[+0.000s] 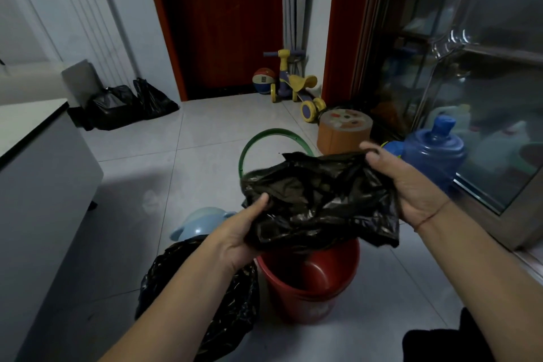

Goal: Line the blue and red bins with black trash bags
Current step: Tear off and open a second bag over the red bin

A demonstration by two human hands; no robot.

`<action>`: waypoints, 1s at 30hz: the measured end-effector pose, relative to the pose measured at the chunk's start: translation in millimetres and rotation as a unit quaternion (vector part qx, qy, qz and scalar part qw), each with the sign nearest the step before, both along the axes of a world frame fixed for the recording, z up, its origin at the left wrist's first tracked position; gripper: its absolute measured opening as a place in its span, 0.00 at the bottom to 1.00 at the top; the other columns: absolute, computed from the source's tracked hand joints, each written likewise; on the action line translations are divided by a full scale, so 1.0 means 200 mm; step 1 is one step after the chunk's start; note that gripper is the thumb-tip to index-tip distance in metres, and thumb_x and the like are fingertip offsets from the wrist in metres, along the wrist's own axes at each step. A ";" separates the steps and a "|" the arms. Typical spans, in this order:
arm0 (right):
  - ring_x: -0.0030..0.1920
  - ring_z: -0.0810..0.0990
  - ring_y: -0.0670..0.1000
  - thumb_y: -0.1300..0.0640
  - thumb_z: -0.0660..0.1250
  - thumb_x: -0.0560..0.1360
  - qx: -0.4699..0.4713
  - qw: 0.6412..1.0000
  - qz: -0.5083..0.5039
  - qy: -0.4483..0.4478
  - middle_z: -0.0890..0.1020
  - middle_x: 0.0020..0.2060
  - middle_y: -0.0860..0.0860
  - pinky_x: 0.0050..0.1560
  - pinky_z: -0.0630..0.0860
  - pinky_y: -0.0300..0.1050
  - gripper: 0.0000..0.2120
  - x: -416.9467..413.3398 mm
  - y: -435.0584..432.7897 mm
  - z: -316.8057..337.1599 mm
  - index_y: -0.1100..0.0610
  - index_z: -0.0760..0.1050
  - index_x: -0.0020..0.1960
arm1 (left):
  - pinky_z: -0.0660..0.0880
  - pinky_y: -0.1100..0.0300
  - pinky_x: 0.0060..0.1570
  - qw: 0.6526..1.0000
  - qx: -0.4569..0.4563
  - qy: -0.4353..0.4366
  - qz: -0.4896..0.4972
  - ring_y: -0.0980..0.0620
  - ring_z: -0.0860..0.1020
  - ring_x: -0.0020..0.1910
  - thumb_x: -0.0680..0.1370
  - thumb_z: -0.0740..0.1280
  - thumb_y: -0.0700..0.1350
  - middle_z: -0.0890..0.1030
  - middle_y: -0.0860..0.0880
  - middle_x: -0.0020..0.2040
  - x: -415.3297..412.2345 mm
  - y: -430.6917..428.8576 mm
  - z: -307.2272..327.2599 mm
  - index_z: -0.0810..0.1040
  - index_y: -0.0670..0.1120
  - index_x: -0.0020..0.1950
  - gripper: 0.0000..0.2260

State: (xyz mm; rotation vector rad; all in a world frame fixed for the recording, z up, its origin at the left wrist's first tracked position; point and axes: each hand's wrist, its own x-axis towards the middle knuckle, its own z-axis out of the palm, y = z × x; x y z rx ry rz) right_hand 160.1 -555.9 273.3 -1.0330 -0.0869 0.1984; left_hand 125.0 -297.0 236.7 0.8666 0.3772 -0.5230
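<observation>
A crumpled black trash bag (pixel 320 200) is stretched between my two hands above the red bin (pixel 308 282). My left hand (pixel 244 232) grips the bag's lower left edge. My right hand (pixel 405 182) grips its upper right edge. The red bin stands on the floor just below, its inside bare and red. To its left a bin covered by a black bag (pixel 232 303) sits under my left forearm; the bin itself is hidden by the plastic.
A light blue plastic piece (pixel 199 222) lies on the tiles behind the bagged bin. A green hoop (pixel 249 147), an orange stool (pixel 343 132) and a blue water jug (pixel 432 153) stand beyond. A grey cabinet (pixel 44 200) flanks the left; glass doors are on the right.
</observation>
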 end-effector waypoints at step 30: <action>0.51 0.84 0.55 0.64 0.66 0.68 0.078 0.994 0.030 0.065 0.84 0.51 0.58 0.45 0.82 0.50 0.14 -0.02 -0.15 -0.03 0.60 0.83 0.51 | 0.81 0.49 0.45 0.993 0.014 -0.078 0.084 0.42 0.82 0.53 0.67 0.66 0.65 0.82 0.38 0.56 0.15 0.46 0.03 0.78 0.40 0.61 0.34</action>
